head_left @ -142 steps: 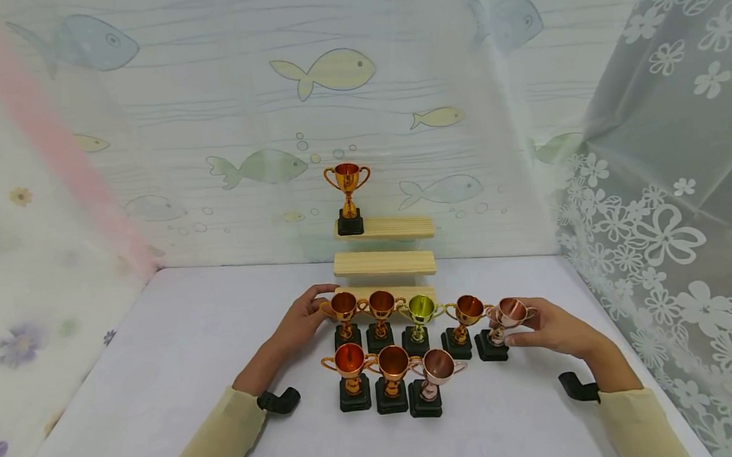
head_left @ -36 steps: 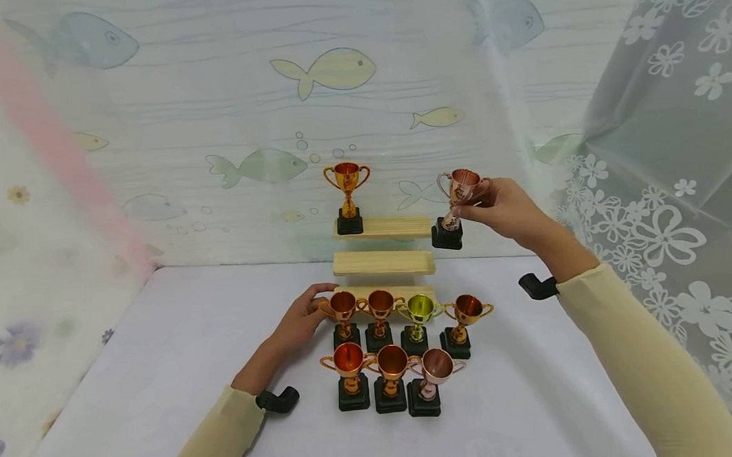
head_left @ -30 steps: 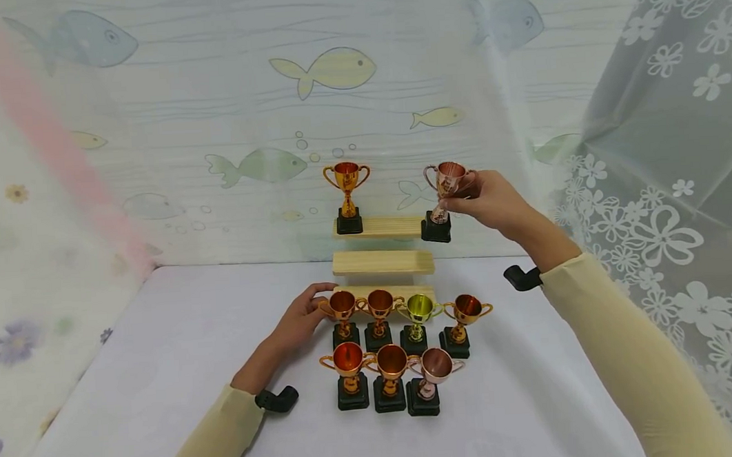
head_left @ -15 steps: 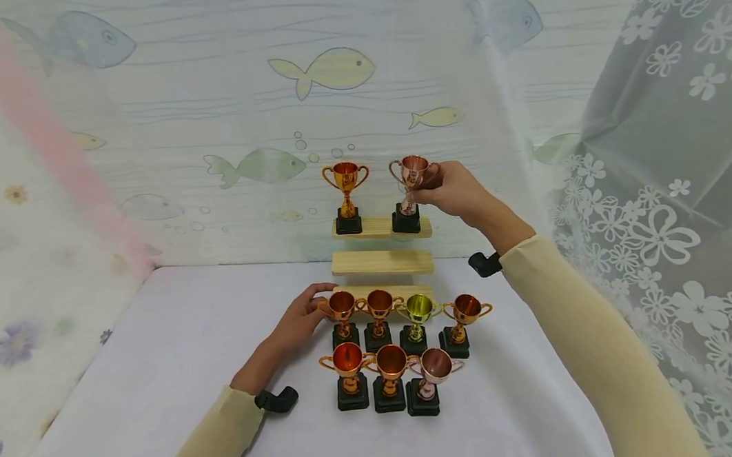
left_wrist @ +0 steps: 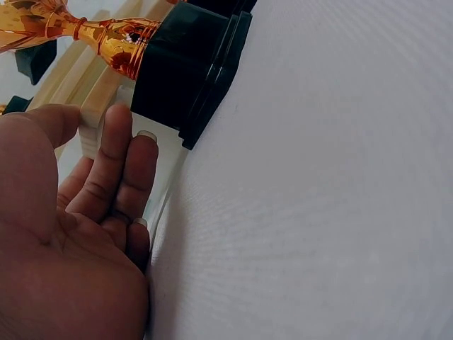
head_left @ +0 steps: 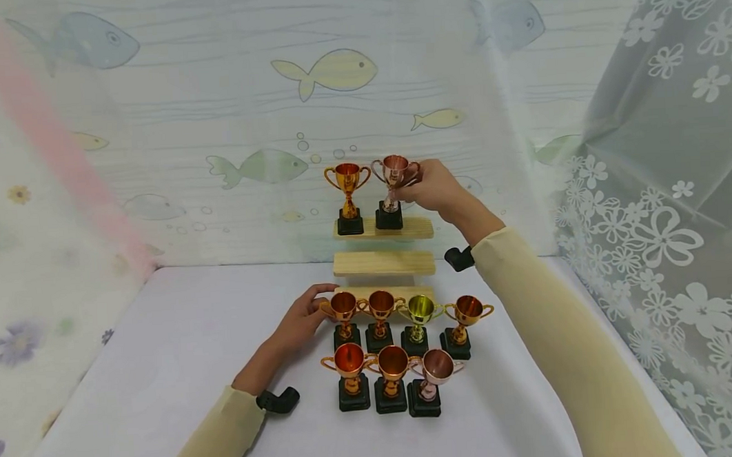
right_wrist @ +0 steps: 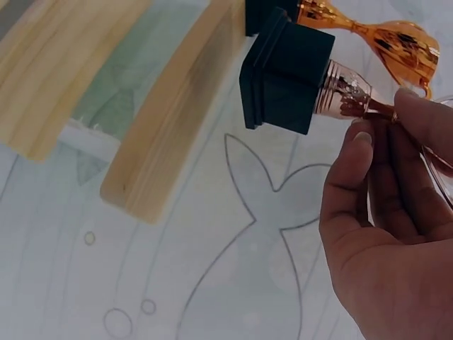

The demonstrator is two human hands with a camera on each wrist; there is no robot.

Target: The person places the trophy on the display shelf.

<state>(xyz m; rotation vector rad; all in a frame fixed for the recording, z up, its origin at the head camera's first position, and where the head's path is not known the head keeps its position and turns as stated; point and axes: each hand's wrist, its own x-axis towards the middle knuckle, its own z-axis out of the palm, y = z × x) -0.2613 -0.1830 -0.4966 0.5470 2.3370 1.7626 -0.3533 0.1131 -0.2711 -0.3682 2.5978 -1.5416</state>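
Note:
My right hand point(head_left: 433, 185) pinches the stem of a rose-gold trophy cup point(head_left: 394, 170) with a black base. It is upright, its base close over the top plank point(head_left: 412, 227) of a three-tier wooden display rack. In the right wrist view, thumb and fingers close around the narrow stem point(right_wrist: 382, 110). A gold trophy point(head_left: 348, 181) stands just left of it on the same plank. My left hand point(head_left: 300, 320) holds the left end of the rack's lowest plank point(left_wrist: 102, 99), thumb and fingers on it, beside a copper-gold trophy point(head_left: 344, 309).
Before the rack stand two rows of trophies. The back row includes a yellow-green cup point(head_left: 420, 312) and an orange-gold cup point(head_left: 468, 313); the front row has an orange cup point(head_left: 350, 362), a bronze cup point(head_left: 392, 365) and a pinkish cup point(head_left: 437, 368). The middle plank point(head_left: 383, 263) bears nothing.
My right hand has lifted the rose-gold trophy from the right end of the back row and carried it up and left over the top plank. The left hand has stayed in place.

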